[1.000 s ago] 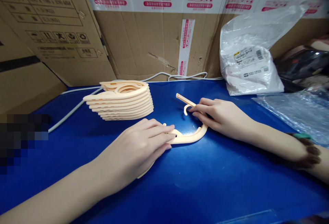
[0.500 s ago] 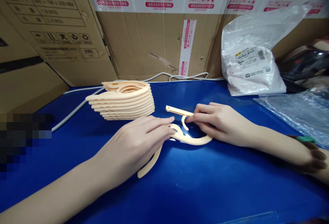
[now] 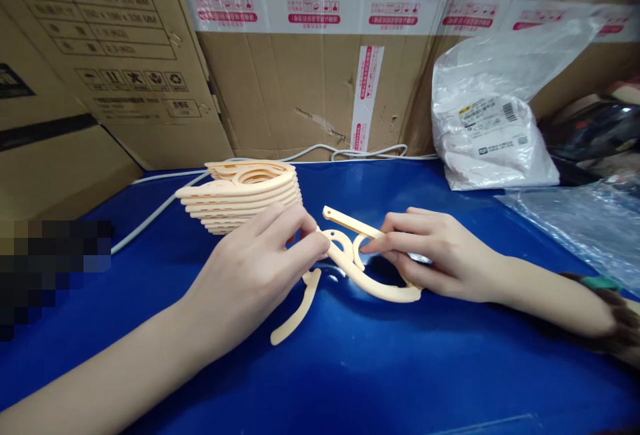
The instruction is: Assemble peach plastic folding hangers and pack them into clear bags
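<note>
A cream plastic folding clothes hanger [image 3: 373, 285] with a curved hook is between my hands, its arms partly unfolded. My left hand [image 3: 265, 258] pinches it near the middle joint with thumb and fingertips, and one curved arm reaches out below that hand toward me. My right hand [image 3: 437, 252] has its fingers closed around the hanger's right side, close to the hook and a straight bar pointing up-left. Behind my left hand stands a neat stack of folded cream hangers [image 3: 240, 190], its lower right part covered by that hand.
Tall cardboard boxes [image 3: 280, 88] form a wall behind the blue table surface [image 3: 350, 375]. A white plastic bag with a label [image 3: 490, 132] stands at the back right, beside clear plastic wrap [image 3: 575, 228]. A white cable [image 3: 150, 212] runs along the back and left.
My left hand has gone from fingers stretched over the hanger to a pinch and risen slightly. The hanger's right arm has swung lower toward me, and the straight bar tilts more.
</note>
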A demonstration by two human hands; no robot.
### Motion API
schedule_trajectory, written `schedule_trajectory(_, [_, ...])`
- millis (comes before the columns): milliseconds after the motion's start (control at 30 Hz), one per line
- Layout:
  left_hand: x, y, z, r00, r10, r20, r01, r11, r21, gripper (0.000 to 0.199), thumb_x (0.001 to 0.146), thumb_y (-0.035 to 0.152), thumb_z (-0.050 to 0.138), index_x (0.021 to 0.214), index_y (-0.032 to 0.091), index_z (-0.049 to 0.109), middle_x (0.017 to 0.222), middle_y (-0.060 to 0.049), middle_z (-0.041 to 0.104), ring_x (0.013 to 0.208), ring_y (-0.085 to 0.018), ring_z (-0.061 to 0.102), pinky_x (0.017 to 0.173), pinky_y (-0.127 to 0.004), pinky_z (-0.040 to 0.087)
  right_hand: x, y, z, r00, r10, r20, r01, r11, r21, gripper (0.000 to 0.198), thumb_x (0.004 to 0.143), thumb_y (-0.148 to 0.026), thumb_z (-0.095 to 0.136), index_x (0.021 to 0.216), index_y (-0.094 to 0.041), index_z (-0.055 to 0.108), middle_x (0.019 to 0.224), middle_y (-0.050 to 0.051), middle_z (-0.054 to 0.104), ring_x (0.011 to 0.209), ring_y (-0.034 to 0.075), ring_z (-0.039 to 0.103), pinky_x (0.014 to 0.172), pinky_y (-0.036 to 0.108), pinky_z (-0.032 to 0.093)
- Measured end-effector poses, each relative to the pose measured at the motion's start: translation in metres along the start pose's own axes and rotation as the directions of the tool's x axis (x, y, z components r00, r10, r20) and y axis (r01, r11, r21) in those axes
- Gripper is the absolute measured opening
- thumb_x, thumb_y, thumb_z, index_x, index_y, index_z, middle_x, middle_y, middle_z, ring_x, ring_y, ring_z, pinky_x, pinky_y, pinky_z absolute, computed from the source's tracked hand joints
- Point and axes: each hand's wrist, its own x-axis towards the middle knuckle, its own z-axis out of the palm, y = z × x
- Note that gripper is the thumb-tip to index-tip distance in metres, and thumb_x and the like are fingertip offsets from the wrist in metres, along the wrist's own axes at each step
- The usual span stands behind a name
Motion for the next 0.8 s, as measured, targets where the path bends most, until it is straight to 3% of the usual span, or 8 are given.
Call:
schedule_trajectory(233, [-0.003, 0.0, 0.005, 0.994, -0.107, -0.037, 0.099, 0.98, -0.171, 0.013, 0.098, 0.022, 0.049, 0.092, 0.016, 0.06, 0.084, -0.002, 0.066, 0.077, -0.017, 0.061, 0.07, -0.028, 0.045, 0.002, -0.011, -0.004, 0.999, -0.003, -0.037, 0.008, 0.991, 0.135, 0.026, 0.098, -0.022, 0.041, 0.113, -0.016, 0.062, 0.089, 0.006, 0.062, 0.078, 0.015, 0.055, 0.072, 0.028, 0.04])
schedule_trajectory(400, [-0.002, 0.005, 0.004, 0.989, -0.144, 0.021, 0.144, 0.956, -0.256, 0.008, 0.097, 0.021, 0.05, 0.094, 0.018, 0.058, 0.084, 0.0, 0.065, 0.076, -0.015, 0.061, 0.069, -0.026, 0.043, 0.004, -0.017, -0.002, 0.999, -0.037, 0.006, 0.036, 0.983, 0.179, 0.029, 0.095, -0.015, 0.039, 0.116, -0.015, 0.058, 0.084, 0.005, 0.061, 0.076, 0.016, 0.052, 0.071, 0.03, 0.038])
schedule_trajectory(567, [-0.001, 0.014, -0.002, 0.975, -0.202, 0.095, 0.219, 0.946, -0.239, 0.016, 0.094, 0.028, 0.054, 0.08, 0.019, 0.054, 0.062, 0.006, 0.055, 0.05, -0.01, 0.05, 0.05, -0.022, 0.034, 0.004, -0.017, 0.001, 0.999, -0.04, 0.022, 0.037, 0.992, 0.118, 0.027, 0.096, -0.016, 0.039, 0.116, -0.016, 0.058, 0.081, 0.004, 0.06, 0.075, 0.016, 0.051, 0.072, 0.03, 0.036])
schedule_trajectory(667, [-0.004, 0.018, 0.0, 0.972, -0.184, 0.149, 0.218, 0.939, -0.265, 0.017, 0.094, 0.033, 0.054, 0.083, 0.02, 0.052, 0.056, 0.009, 0.052, 0.042, -0.008, 0.046, 0.045, -0.021, 0.029, 0.004, -0.017, 0.001, 0.999, -0.03, 0.033, 0.027, 0.997, 0.075, 0.025, 0.098, -0.021, 0.04, 0.114, -0.016, 0.058, 0.08, 0.004, 0.06, 0.073, 0.016, 0.05, 0.071, 0.03, 0.036])
schedule_trajectory(800, [-0.007, 0.021, 0.005, 0.978, -0.118, 0.173, 0.158, 0.958, -0.241, 0.017, 0.096, 0.036, 0.049, 0.097, 0.02, 0.053, 0.065, 0.005, 0.059, 0.046, -0.011, 0.051, 0.044, -0.023, 0.028, 0.003, -0.02, 0.0, 0.998, -0.053, 0.039, 0.047, 0.989, 0.138, 0.026, 0.099, -0.028, 0.039, 0.112, -0.015, 0.058, 0.081, 0.005, 0.062, 0.071, 0.016, 0.051, 0.071, 0.03, 0.037])
